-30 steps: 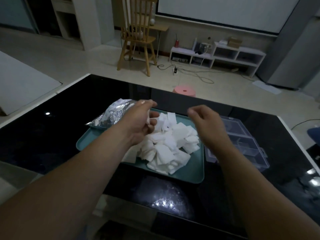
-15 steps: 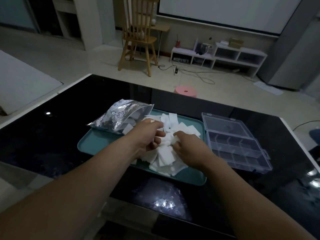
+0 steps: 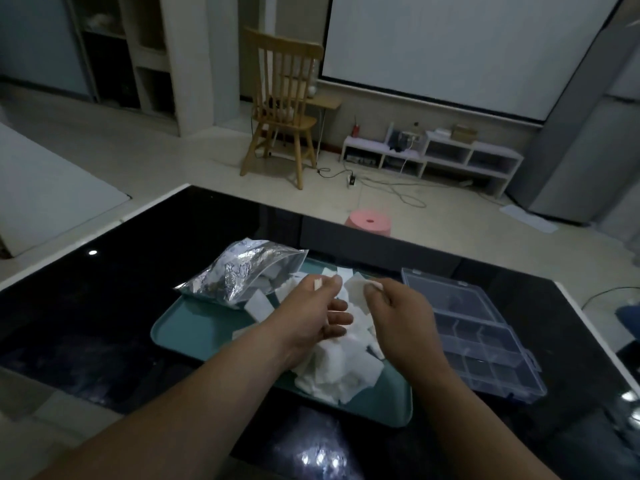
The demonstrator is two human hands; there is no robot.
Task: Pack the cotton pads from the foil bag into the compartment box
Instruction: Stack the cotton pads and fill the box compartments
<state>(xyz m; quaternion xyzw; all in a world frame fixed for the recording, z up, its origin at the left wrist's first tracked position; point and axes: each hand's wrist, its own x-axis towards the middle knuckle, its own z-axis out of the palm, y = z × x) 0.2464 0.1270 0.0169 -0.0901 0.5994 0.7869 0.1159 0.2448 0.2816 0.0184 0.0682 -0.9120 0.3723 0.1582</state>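
left hand [image 3: 308,317] and right hand [image 3: 401,317] each pinch cotton pads [image 3: 339,372], which could slip free before the compartment box [image 3: 485,344].

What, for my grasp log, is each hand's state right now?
Left hand: closed, pinching a small stack of pads.
Right hand: closed, pinching one cotton pad.

It looks like a home living room: a projection screen [image 3: 450,46] on the wall, a low white shelf unit [image 3: 446,157] below, a wooden chair [image 3: 280,109], a pink stool [image 3: 369,223].
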